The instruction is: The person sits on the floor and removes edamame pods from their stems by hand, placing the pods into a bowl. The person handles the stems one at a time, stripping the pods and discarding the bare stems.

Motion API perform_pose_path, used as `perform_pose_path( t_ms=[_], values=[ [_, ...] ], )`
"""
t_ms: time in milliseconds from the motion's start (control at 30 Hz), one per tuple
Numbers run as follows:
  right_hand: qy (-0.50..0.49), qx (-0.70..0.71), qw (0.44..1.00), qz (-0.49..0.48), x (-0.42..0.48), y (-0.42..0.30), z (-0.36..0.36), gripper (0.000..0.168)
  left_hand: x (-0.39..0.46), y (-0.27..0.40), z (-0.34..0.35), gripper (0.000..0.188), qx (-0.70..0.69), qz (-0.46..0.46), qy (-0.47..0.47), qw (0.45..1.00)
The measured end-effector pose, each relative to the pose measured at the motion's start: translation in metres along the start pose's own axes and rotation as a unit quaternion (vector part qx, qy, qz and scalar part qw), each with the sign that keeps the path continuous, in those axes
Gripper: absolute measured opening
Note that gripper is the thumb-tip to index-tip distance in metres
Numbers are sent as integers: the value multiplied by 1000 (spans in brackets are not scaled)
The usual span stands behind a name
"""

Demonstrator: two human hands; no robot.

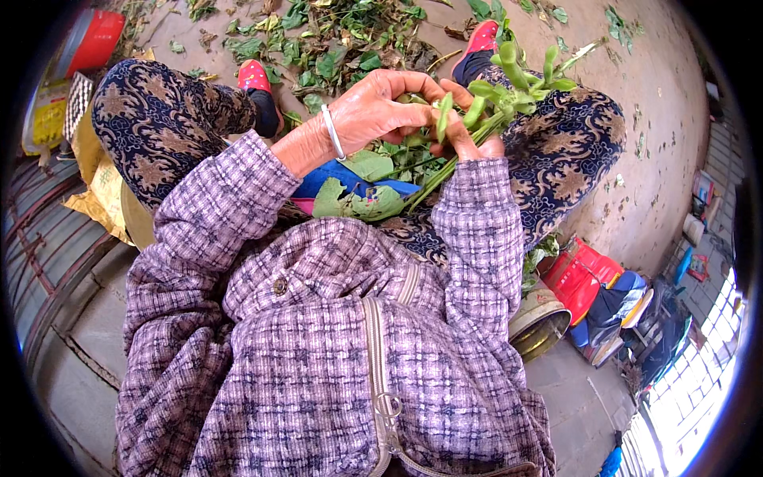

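My right hand (pixel 471 140) grips a bunch of green stems with plump, fuzzy pods, which look like a soybean plant (pixel 512 98). The pods stick out beyond its fingers to the upper right, and the stems trail down toward my lap. My left hand (pixel 387 107), with a silver bangle (pixel 332 132) at the wrist, meets it from the left. Its curled fingers hold green pods, and its thumb lies at a pod (pixel 444 116) between the two hands. Some fingertips are hidden. Below them, large leaves (pixel 372 206) with holes lie over a blue item (pixel 334 179) between my legs.
Stripped leaves (pixel 334 53) lie heaped on the floor beyond my feet. Left are a red bucket (pixel 95 42), yellow crumpled packaging (pixel 104 179) and a round metal frame (pixel 45 250). On the right stand a metal tin (pixel 539 322) and a red bag (pixel 581 277).
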State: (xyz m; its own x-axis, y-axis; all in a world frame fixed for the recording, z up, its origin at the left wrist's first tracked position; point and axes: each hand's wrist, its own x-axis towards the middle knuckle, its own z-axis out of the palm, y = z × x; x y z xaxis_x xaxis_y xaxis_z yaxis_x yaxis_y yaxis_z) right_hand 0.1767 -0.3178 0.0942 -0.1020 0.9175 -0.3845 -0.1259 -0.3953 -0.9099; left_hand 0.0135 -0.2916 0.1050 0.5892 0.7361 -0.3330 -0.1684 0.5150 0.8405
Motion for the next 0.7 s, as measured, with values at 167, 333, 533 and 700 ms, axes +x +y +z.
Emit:
perform_pose_path(
  t_ms=[167,333,533,700],
  values=[
    [-52,50,997,17,-4,-3,-6,43,3,-5,4,15,53,54,58,995],
    [-81,-2,997,5,-2,7,-6,56,10,-15,-3,18,149,88,73,982],
    [-33,42,997,57,-3,3,-9,64,8,-7,-17,27,-30,17,50,998],
    [-48,16,998,41,-3,7,-6,62,7,6,-15,27,-18,-4,5,1000]
  ],
)
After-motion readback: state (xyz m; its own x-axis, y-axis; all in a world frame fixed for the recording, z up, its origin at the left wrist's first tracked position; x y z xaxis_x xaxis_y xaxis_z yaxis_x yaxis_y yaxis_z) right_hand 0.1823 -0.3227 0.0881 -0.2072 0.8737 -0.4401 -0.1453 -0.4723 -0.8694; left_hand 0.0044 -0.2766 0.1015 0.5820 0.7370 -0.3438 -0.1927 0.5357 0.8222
